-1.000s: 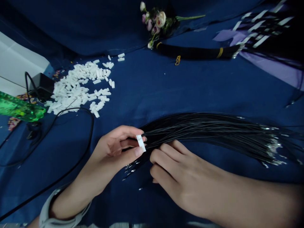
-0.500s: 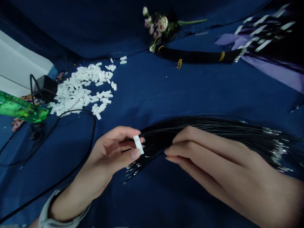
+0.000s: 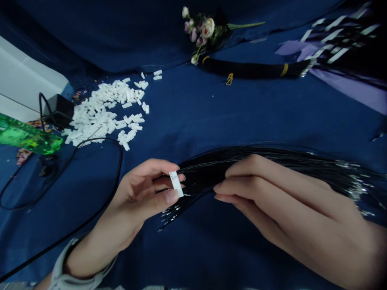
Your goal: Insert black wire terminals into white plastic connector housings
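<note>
In the head view, 2 bare hands work above a blue-covered surface [image 3: 181, 121]. The left hand [image 3: 140, 199] is partly open: thumb and forefinger stand apart by the length of a small white tag [image 3: 176, 183], gripped by its ends, while the other fingers curl behind it. The right hand [image 3: 293, 211] is nearly closed, thumb and forefinger pinched together on what looks like 1 thin black cord [image 3: 202, 194]. The cord's silver tip [image 3: 186, 195] sits at the lower end of the tag; whether it is inside or only beside it, I cannot tell.

The tag carries small dark marks at its upper end, too small to read. It tilts in front of a bundle of black cords [image 3: 208, 169], which runs behind both hands and ends in silver tips at either side.

A pile of white pieces [image 3: 93, 117] lies beyond the left hand, next to a black box [image 3: 59, 109] and a green object [image 3: 28, 135]. Farther back, a black roll [image 3: 248, 68] wears 2 yellow bands [image 3: 284, 69], near some flowers [image 3: 205, 30].
</note>
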`<state>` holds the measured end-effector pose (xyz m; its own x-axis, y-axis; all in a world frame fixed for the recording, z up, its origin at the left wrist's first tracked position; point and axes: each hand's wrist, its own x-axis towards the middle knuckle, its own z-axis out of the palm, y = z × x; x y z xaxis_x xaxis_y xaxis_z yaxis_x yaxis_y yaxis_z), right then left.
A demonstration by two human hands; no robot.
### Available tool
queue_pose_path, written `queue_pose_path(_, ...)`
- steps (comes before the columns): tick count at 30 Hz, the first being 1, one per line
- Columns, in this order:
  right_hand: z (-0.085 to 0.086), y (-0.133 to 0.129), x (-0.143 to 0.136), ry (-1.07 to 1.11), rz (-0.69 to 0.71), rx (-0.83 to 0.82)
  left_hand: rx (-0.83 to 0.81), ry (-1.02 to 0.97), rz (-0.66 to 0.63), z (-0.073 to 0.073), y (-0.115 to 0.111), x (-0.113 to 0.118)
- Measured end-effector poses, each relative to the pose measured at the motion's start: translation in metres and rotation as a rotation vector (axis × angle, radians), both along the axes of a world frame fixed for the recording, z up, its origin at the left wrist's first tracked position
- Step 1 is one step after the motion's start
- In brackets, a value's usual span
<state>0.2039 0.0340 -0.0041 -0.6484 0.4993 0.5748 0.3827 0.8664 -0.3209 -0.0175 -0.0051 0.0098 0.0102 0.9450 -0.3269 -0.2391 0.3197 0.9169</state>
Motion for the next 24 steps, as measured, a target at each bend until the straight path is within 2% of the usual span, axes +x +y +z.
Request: queue_pose_path(24, 0.0031, 0.0031, -0.0031, -0.035, -0.009, -0.032, -0.007, 0.053, 0.023, 0.0026, -0.0005, 0.0023)
